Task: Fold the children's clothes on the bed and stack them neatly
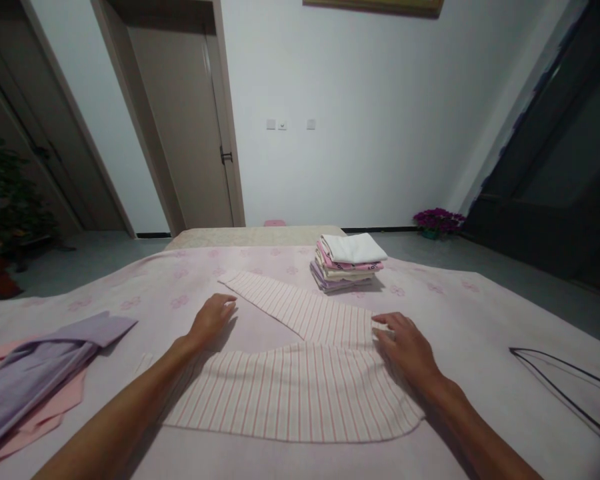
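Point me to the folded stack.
In the head view, the folded stack sits right of centre on the pink sheet, just beyond the striped garment and past the right hand.

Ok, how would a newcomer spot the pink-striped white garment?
Start at the pale pink flowered sheet. The pink-striped white garment lies between the bare left hand and right hand. Thin stripes distinguish it from the plain purple clothing at left.

Head view — forward and down, close over pink sheet [455, 347], facing wall [380, 120]
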A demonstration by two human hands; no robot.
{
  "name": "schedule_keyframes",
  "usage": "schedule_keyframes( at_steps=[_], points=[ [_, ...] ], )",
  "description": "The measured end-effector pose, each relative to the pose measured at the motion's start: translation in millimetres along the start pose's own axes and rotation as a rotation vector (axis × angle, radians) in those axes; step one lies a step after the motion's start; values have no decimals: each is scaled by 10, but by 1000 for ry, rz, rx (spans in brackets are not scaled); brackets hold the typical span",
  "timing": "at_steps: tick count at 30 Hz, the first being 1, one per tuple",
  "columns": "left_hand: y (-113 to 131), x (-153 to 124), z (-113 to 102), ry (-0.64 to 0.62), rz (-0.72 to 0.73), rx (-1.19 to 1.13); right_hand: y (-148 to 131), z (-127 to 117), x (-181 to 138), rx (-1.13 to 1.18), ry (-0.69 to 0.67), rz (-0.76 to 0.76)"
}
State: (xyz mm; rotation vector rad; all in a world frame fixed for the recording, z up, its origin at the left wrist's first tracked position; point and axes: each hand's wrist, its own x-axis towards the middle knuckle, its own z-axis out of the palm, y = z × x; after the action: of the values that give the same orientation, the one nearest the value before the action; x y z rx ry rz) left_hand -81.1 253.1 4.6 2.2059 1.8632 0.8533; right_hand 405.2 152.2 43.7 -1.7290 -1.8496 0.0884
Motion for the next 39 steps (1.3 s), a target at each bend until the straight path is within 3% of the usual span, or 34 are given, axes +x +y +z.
schedule_keyframes(
  at_steps=[3,6,9,14,20,25,29,33,36,39],
  points=[
    [-15,-345,-213,-84,99,103,-505,-83,-310,217,-372,-170],
    [-175,-617,-483,-160,112,266,-883,-53,-615,192,-566,-396],
    [-410,-793,-717,-216,85,308,-1048,66,-815,72,-579,-567],
    [-657,-923,-934,-322,75,183,-1059,226,-876,-59,-499,-651],
    [-617,-986,-1228,-429,-72,16,-1024,117,-787,153,-545,-583],
    [-531,-1054,-1411,-504,-116,139,-1030,54,-766,239,-645,-521],
    [-302,-1162,-1219,-276,-49,309,-1001,28,-729,309,-560,-410],
    [312,-1295,-621,-115,146,105,-894,135,-654,291,-372,-393],
    [910,-1380,-79,-169,302,-7,-856,307,-623,151,-368,-438],
    [1378,-1435,301,-285,380,-15,-862,461,-618,-19,-408,-439]
  ],
)
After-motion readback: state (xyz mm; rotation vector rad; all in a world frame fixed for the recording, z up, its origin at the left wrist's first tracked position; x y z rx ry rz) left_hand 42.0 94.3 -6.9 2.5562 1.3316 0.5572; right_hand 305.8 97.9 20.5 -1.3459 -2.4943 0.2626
